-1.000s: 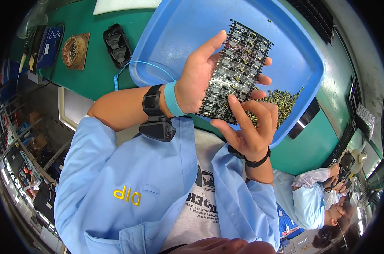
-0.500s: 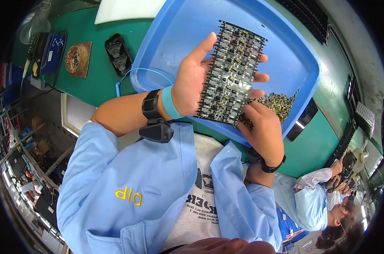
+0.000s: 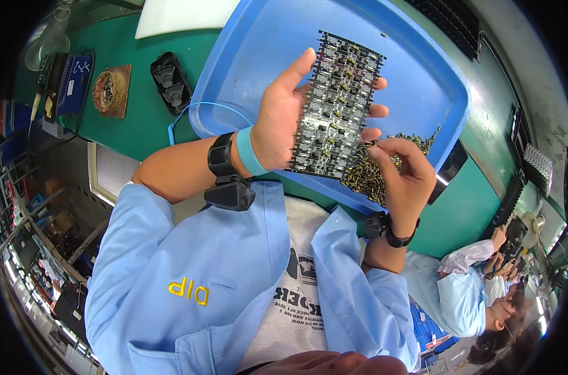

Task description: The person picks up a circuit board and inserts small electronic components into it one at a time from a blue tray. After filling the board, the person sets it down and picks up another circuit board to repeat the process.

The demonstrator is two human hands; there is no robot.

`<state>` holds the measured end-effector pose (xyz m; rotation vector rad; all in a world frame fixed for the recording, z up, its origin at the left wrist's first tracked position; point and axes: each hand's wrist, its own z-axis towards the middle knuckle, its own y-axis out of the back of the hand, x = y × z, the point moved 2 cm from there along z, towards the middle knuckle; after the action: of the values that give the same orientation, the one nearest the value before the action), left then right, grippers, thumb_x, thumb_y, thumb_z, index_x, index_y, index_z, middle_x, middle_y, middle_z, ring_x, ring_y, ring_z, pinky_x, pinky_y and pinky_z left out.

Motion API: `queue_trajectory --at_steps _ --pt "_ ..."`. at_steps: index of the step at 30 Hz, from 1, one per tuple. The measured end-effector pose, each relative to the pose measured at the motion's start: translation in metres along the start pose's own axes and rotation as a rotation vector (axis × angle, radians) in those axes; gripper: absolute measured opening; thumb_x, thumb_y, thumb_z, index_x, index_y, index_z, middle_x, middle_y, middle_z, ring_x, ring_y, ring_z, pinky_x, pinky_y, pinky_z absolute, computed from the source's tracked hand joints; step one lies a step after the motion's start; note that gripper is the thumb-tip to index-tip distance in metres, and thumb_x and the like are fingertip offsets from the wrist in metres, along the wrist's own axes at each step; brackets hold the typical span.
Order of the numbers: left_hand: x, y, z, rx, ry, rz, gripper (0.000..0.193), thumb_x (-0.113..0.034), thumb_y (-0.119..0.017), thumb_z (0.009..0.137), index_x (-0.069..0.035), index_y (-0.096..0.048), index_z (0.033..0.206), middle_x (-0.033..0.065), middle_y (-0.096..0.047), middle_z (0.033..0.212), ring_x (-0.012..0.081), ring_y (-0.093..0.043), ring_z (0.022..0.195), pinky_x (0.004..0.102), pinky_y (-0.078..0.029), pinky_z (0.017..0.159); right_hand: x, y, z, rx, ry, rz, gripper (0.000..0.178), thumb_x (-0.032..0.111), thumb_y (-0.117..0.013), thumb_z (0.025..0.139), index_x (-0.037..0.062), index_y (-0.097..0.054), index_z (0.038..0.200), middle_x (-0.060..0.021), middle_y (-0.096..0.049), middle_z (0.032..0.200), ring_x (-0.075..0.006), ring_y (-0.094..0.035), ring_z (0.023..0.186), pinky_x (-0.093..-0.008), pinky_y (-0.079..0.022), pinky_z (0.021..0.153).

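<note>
My left hand [image 3: 274, 119] is wrapped around a circuit board panel [image 3: 335, 106], thumb at its left edge and fingertips showing past its right edge. Rows of small dark, silvery and yellowish parts cover the panel, which is tilted over a blue plastic tray [image 3: 207, 100]. Just off the panel's lower right edge, my right hand [image 3: 404, 165] pinches a small dark electronic component [image 3: 370, 144] between thumb and forefinger. Under and beside that hand lies a heap of small yellow-and-black components [image 3: 366, 178] in the tray. Their exact kind is too small to tell.
On the green bench [image 3: 126, 37] at left are a black moulded case [image 3: 171, 82], a round brown holder [image 3: 112, 92] and a blue box [image 3: 76, 84]. A blue coiled cord [image 3: 171, 134] runs towards my left wrist. Another person [image 3: 462, 294] works at far right.
My right hand has lifted away from the panel's lower edge to the right, and a small component now shows in its pinch. The panel has shifted slightly left.
</note>
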<state>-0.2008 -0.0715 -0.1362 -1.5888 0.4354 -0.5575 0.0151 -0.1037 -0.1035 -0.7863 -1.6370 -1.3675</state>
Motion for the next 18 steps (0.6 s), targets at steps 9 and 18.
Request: queue_trajectory --at_steps 9,18 --pt "0.007 0.008 0.011 -0.049 -0.059 0.069 0.078 -0.063 -0.035 0.111 -0.001 -0.048 0.156 0.017 -0.056 0.155 0.0371 -0.062 0.134 0.0533 -0.054 0.113 -0.008 0.007 0.001 -0.05 -0.09 0.428 0.017 -0.013 -0.074 0.093 -0.008 -0.073 0.109 -0.0142 -0.074 0.108 -0.0191 -0.072 0.093 -0.0295 -0.059 0.084" --pt "0.006 0.012 0.003 -0.096 -0.069 0.112 0.078 -0.063 -0.035 0.111 0.0 -0.048 0.156 0.0168 -0.058 0.153 0.037 -0.063 0.133 0.0522 -0.056 0.111 -0.015 -0.008 -0.002 -0.001 0.02 0.476 0.014 -0.012 -0.073 0.093 -0.0065 -0.072 0.107 -0.0146 -0.074 0.108 -0.0198 -0.071 0.099 -0.0321 -0.057 0.089"
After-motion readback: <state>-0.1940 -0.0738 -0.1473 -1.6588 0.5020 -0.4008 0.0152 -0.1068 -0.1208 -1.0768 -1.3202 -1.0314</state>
